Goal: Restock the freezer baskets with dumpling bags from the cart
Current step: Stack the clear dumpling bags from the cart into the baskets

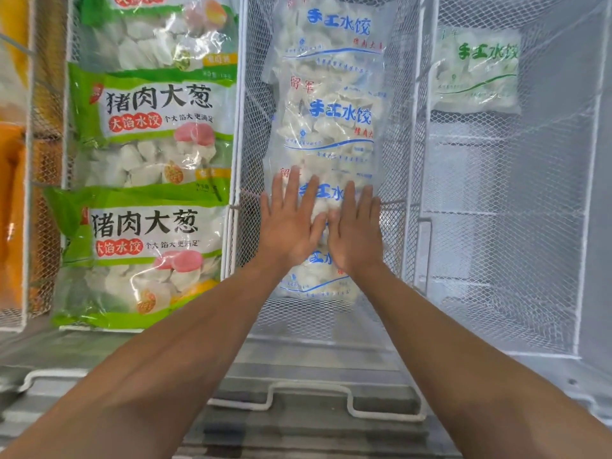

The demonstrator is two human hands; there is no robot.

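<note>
The blue-print dumpling bags [331, 127] lay in a row down the middle basket [246, 94], overlapping one another; the left hand [289, 223] and the right hand [356, 226] were spread flat on one of the nearer bags, side by side and almost touching, fingers straight, pressing rather than grasping, so neither grip was closed on anything.

The likeliest trouble, as I judged it, was the overlap; a hard push on the near bag could ride it under or over its neighbour and skew the row, and the slick film could slide sideways against the mesh; heavy pressing might also crack the dumplings or split a seam, though no damage showed.

There was bare mesh on both sides of the row and at the near end below the last bag, so the bags had room to shift left, right or toward the person; the wire rims between baskets stood close to both wrists and could catch a forearm drawn back carelessly.

The left basket [68, 127] was filled with green pork-and-scallion bags [149, 127]; the right basket [589, 193] held one green-print bag [477, 71] at its far end and mostly open mesh; the freezer's front edge [314, 369] ran below; the cart was not in view.
</note>
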